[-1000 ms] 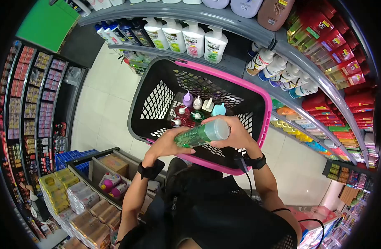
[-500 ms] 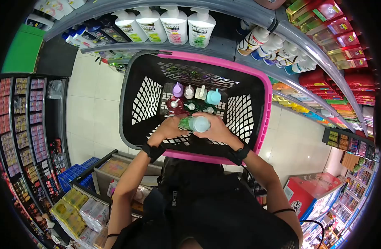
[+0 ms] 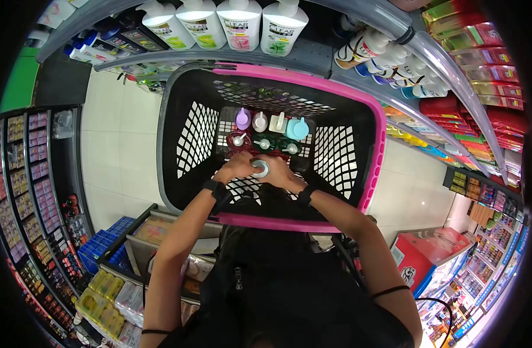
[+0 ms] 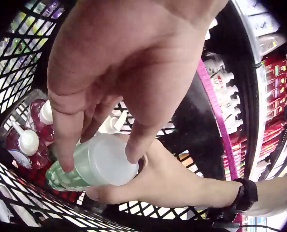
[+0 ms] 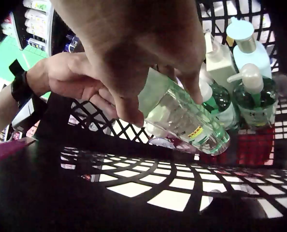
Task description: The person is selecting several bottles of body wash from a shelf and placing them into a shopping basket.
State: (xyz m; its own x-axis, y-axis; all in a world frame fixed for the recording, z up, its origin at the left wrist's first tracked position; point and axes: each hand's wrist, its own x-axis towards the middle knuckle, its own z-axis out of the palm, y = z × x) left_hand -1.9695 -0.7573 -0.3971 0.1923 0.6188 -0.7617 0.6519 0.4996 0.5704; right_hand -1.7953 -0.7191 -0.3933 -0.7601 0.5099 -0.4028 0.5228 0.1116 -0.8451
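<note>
Both hands are down inside a black shopping basket with a pink rim [image 3: 277, 223]. Between them is a clear green bottle with a frosted cap [image 4: 113, 159], tilted in the right wrist view. My left hand [image 3: 237, 166] grips it near the cap, thumb and fingertips on opposite sides. From the other side my right hand [image 3: 279, 169] holds the same bottle, its thumb and fingers spread around the upper part. The bottle's base [image 5: 213, 144] points toward green pump bottles [image 5: 253, 94]. A red pump bottle [image 3: 238, 140] stands just beyond the left hand.
Along the basket's far side stand a purple pump bottle [image 3: 243, 119], two pale ones and a light blue one [image 3: 299, 129]. Shelves with white shampoo bottles [image 3: 239, 26] rise behind the basket. A red cabinet [image 3: 431, 249] is at right, stacked packs [image 3: 106, 298] at lower left.
Both hands have lowered the green bottle into the basket, moving away from my body. It has turned so mainly its cap shows from above. The head view has come closer to the shelf.
</note>
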